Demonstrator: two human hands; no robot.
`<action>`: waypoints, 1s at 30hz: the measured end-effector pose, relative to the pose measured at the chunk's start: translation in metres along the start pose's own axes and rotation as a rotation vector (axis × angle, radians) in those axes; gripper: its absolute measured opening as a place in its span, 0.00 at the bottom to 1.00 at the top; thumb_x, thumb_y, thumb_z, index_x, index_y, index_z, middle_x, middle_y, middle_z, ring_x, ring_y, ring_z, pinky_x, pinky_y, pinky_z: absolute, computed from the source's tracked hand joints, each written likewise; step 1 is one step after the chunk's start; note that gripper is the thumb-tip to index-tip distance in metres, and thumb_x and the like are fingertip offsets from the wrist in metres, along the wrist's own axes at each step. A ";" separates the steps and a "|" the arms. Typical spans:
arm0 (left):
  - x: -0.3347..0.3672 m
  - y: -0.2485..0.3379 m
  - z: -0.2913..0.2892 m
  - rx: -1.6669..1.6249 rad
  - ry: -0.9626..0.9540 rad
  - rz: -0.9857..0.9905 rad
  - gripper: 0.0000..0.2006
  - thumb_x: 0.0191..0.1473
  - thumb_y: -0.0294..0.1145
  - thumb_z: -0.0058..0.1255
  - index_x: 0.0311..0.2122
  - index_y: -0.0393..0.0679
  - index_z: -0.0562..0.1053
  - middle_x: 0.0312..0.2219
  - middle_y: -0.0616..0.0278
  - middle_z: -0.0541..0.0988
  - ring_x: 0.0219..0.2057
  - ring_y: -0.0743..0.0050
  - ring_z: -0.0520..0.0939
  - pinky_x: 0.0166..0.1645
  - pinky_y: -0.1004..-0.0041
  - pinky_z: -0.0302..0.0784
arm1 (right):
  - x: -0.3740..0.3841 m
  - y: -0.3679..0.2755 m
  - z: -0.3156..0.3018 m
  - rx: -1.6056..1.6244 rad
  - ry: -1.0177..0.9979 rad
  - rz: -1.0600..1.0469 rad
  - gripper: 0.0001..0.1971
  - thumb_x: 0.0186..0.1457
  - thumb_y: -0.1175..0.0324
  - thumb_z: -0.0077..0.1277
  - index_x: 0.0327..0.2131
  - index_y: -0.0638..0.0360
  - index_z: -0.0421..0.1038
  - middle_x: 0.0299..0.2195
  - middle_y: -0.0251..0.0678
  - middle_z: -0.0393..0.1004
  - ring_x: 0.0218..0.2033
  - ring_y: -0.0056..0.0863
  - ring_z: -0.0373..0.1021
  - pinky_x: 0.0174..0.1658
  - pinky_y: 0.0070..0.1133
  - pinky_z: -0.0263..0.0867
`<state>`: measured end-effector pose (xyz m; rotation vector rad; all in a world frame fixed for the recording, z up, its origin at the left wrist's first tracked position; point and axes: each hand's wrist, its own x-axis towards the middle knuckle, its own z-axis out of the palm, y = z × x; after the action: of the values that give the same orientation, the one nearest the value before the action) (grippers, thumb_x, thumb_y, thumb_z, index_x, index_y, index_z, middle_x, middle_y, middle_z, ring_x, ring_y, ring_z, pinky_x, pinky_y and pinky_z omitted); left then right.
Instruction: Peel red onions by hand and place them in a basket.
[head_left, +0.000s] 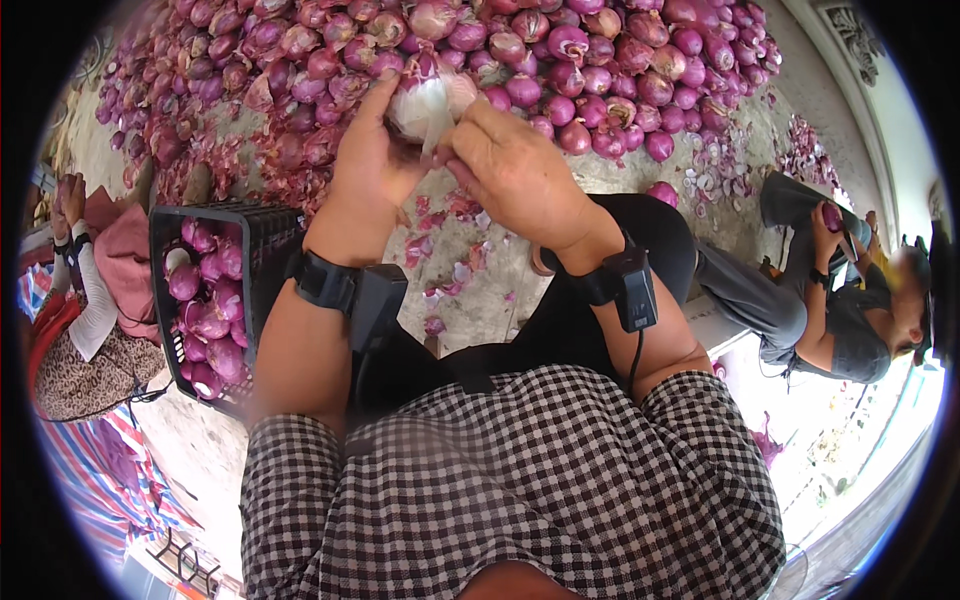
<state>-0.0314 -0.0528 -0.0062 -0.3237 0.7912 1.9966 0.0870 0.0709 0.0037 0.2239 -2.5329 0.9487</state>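
A large onion [418, 108], pale and whitish on the near side with purple at the top, is held up in front of the pile. My left hand [372, 165] is wrapped round it from the left, thumb along its side. With bent fingers pressed together, my right hand [520, 172] pinches a thin pale strip of onion skin [437, 130] that hangs off the onion. Part of the right fingers is hidden behind the back of that hand. Beyond both hands spreads a big heap of purple onions [600, 75].
A black plastic crate [275, 225] holding peeled purple onions [208, 320] stands by my left arm. Loose skins [470, 265] litter the concrete floor between my knees. One co-worker [95, 290] sits at the left; another person [845, 300] at the right holds an onion.
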 end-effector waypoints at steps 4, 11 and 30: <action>-0.003 0.001 0.009 0.053 0.132 0.159 0.13 0.55 0.37 0.48 0.45 0.44 0.70 0.40 0.60 0.76 0.42 0.62 0.77 0.47 0.62 0.73 | -0.003 -0.008 -0.007 0.222 -0.201 0.141 0.07 0.48 0.73 0.50 0.31 0.62 0.64 0.31 0.42 0.64 0.33 0.43 0.67 0.33 0.32 0.64; -0.007 -0.006 0.006 0.135 0.052 0.134 0.16 0.53 0.33 0.52 0.47 0.44 0.69 0.41 0.62 0.76 0.43 0.67 0.77 0.48 0.64 0.73 | -0.009 0.001 -0.009 0.329 -0.330 0.086 0.09 0.47 0.71 0.52 0.33 0.62 0.66 0.33 0.43 0.67 0.33 0.44 0.69 0.34 0.32 0.65; -0.016 -0.017 0.022 0.700 -0.158 0.388 0.29 0.42 0.17 0.56 0.52 0.43 0.62 0.42 0.61 0.74 0.35 0.79 0.76 0.32 0.81 0.73 | 0.004 0.016 -0.017 0.824 0.350 0.586 0.12 0.49 0.73 0.57 0.37 0.67 0.69 0.27 0.33 0.73 0.27 0.16 0.68 0.32 0.17 0.67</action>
<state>-0.0064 -0.0432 0.0119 0.4184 1.4592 1.9096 0.0843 0.0941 0.0081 -0.4433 -1.7753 2.0171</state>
